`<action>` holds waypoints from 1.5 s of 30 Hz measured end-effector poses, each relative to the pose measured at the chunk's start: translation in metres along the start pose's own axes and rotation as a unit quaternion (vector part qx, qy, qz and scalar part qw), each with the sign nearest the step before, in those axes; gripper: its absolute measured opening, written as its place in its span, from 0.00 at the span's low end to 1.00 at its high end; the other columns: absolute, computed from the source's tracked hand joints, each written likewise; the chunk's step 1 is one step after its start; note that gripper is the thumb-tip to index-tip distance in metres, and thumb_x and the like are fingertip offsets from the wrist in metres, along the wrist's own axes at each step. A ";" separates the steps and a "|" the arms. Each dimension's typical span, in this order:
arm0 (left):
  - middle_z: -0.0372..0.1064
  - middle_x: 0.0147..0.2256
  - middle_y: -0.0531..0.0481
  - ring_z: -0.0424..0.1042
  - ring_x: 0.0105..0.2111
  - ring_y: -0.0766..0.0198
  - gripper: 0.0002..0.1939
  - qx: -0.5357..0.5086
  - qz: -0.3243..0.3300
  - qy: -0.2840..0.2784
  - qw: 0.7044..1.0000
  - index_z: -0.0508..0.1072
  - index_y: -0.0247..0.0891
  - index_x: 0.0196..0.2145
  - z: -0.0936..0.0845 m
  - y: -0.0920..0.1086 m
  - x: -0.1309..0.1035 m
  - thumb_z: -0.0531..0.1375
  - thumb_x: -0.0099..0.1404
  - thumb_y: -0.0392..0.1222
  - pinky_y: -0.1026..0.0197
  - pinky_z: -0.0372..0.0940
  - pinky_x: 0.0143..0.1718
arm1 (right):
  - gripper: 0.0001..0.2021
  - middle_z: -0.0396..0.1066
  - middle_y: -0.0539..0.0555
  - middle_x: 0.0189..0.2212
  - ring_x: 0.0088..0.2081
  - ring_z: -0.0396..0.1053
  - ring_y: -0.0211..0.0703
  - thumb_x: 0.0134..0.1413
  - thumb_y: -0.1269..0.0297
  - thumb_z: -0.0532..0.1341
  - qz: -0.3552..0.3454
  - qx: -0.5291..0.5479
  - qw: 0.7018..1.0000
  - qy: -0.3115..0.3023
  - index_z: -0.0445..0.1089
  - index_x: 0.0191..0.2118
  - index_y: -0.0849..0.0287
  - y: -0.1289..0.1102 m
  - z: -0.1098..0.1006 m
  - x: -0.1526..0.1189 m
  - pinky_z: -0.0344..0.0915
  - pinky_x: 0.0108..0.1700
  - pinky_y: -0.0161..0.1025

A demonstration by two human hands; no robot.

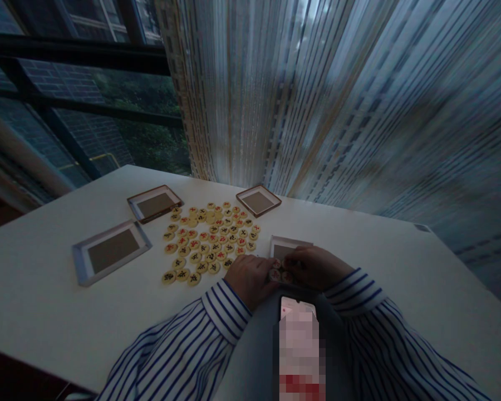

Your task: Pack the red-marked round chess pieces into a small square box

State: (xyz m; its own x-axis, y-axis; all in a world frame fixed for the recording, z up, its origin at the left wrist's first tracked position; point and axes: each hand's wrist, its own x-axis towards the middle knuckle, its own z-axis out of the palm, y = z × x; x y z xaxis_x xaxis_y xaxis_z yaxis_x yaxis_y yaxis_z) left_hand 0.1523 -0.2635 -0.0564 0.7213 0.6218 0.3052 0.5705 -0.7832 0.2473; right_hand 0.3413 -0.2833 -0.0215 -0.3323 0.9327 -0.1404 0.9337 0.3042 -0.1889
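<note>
Close to me on the white table stands a shallow open box [292,240] with several Chinese chess pieces [275,275] bearing red characters in its near part. My left hand [250,277] is closed at the box's left edge, its fingers curled next to the pieces. Over the box, my right hand [317,266] has its fingers pinched together at a piece; the fingertips are dark and partly hidden. Left of the box, many loose round chess pieces [211,236] with red or black characters lie spread out, a few showing blank faces.
Three more shallow boxes lie around the pieces: one at the left [79,267], one at the back left [177,195] and one at the back [259,201]. A lit phone [298,328] is in front of me. Behind the table [401,267] are a string curtain [250,100] and a window.
</note>
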 end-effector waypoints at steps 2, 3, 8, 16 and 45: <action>0.74 0.37 0.42 0.73 0.37 0.52 0.19 0.000 -0.002 -0.002 1.000 0.70 0.34 0.44 -0.001 0.000 0.000 0.60 0.57 0.46 0.50 0.66 0.38 | 0.12 0.70 0.54 0.28 0.28 0.65 0.37 0.56 0.65 0.52 0.001 -0.004 1.000 -0.003 0.72 0.32 0.58 -0.001 -0.001 0.000 0.55 0.30 0.32; 0.74 0.37 0.42 0.73 0.37 0.52 0.20 0.000 -0.004 -0.004 1.000 0.70 0.34 0.44 -0.001 0.000 0.000 0.60 0.57 0.47 0.50 0.66 0.38 | 0.12 0.70 0.54 0.28 0.29 0.65 0.37 0.56 0.65 0.52 0.004 -0.006 1.000 -0.006 0.73 0.32 0.58 -0.001 -0.001 0.000 0.55 0.30 0.32; 0.74 0.38 0.42 0.73 0.38 0.52 0.19 -0.001 -0.006 -0.015 1.000 0.70 0.35 0.45 0.000 0.000 0.001 0.60 0.57 0.46 0.50 0.66 0.39 | 0.13 0.71 0.54 0.29 0.29 0.65 0.37 0.56 0.64 0.52 0.017 -0.007 1.000 -0.023 0.73 0.32 0.59 -0.004 -0.004 0.000 0.55 0.31 0.32; 0.74 0.38 0.42 0.73 0.37 0.53 0.18 0.000 -0.004 -0.009 1.000 0.70 0.35 0.45 0.000 0.000 0.001 0.59 0.58 0.46 0.51 0.66 0.38 | 0.13 0.72 0.54 0.30 0.29 0.66 0.36 0.56 0.64 0.51 0.020 -0.002 0.999 -0.024 0.73 0.32 0.59 -0.003 -0.002 0.000 0.56 0.31 0.31; 0.75 0.38 0.42 0.73 0.38 0.51 0.19 0.000 -0.009 -0.028 1.000 0.70 0.33 0.45 -0.003 0.002 0.002 0.59 0.57 0.45 0.49 0.66 0.39 | 0.12 0.73 0.55 0.34 0.33 0.69 0.39 0.55 0.63 0.52 0.035 -0.025 0.999 0.008 0.71 0.41 0.57 -0.003 0.000 -0.002 0.57 0.32 0.33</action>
State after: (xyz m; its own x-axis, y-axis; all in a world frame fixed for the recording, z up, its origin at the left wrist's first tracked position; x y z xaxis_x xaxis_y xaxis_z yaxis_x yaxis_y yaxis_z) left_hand 0.1532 -0.2637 -0.0527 0.7314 0.6346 0.2496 0.5838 -0.7719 0.2518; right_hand 0.3391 -0.2860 -0.0205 -0.2633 0.9551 -0.1359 0.9604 0.2462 -0.1305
